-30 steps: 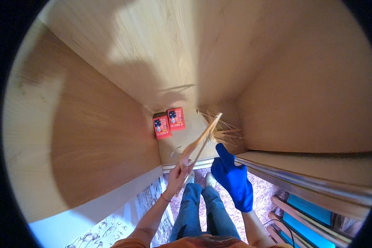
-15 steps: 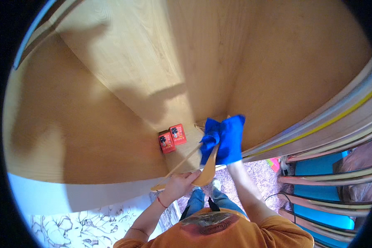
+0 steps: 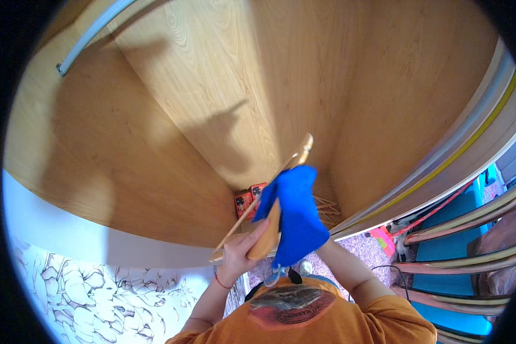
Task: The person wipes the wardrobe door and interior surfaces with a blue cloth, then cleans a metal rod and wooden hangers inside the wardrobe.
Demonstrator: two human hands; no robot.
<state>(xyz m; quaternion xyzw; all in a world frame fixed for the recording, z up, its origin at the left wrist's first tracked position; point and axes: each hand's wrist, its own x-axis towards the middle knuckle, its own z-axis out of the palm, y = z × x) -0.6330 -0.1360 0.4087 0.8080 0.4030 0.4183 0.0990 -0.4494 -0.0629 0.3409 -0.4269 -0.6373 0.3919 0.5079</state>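
My left hand is closed on one end of a wooden clothes hanger, its thumb lying along the curved arm. The hanger points up and away, its far end rising past a bright blue cloth. That cloth drapes over the hanger's middle and hangs down in front. My right hand reaches in from the right under the cloth; its fingers are covered by it, and it carries the cloth against the hanger. Two red boxes stand beyond the hanger, partly hidden by it and the cloth.
I face the inside of a wooden cabinet. More wooden hangers lie at its bottom right. A pale rod crosses the upper left. Shelves with light edges stand at the right, near a pink item on the purple rug.
The hanger's far end now rises out past the cloth. The blue cloth has come down nearer to me, hanging over the hanger's middle. My view has shifted, showing more of the rod.
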